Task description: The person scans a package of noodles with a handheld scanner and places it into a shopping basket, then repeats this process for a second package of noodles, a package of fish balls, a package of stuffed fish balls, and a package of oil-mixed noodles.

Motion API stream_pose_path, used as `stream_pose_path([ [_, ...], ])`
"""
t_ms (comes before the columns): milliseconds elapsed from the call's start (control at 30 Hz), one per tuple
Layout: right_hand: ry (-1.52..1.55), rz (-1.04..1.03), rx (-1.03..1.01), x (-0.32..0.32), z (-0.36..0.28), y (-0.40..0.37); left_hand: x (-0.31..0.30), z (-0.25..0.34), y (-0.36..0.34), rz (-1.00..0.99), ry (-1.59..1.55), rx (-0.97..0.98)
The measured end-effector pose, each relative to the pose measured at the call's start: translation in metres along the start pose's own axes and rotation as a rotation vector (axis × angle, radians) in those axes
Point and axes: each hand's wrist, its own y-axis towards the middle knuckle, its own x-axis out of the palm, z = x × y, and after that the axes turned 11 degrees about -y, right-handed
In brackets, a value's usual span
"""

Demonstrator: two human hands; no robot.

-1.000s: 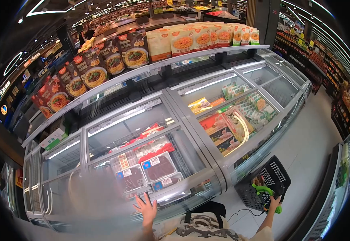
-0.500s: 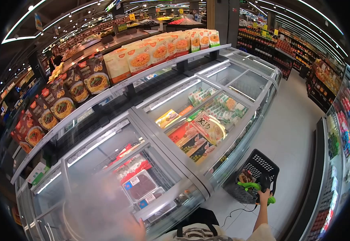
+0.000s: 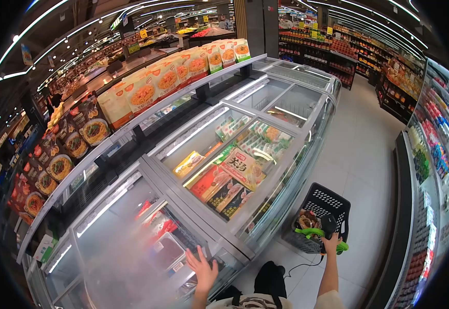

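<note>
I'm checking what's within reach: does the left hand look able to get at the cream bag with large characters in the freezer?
Probably not as things stand: the left hand is open and looks empty, but glass seems to cover the cream bag, and a grey divider lies between.

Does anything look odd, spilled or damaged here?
A whitish blur hides part of the freezer beside the left hand, cause unclear. A loose dark cord loops oddly near the basket. No spill or damage shows.

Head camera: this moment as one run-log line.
left hand: open, at freezer | right hand: gripping green handle | basket: brown item inside
</note>
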Motion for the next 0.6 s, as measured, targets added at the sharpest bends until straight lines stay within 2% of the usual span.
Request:
stream_pose_path([
  [133,0.000,0.056,-0.039,0.012,0.014,0.033,0.037,0.037,0.035,-0.014,0.006,0.037],
  [267,0.040,0.099,-0.090,0.013,0.022,0.064,0.090,0.055,0.060,-0.043,-0.006,-0.051],
  [367,0.044,0.023,-0.096,0.011,0.029,0.090,0.122,0.068,0.082,-0.013,-0.019,-0.157],
  [400,0.070,-0.024,-0.116,0.006,0.029,0.097,0.124,0.077,0.088,-0.002,0.032,-0.178],
  [500,0.092,0.027,-0.150,0.013,0.042,0.123,0.128,0.107,0.090,0.032,0.142,-0.228],
  [600,0.067,0.011,-0.179,0.006,0.041,0.148,0.133,0.111,0.090,0.080,0.206,-0.249],
])
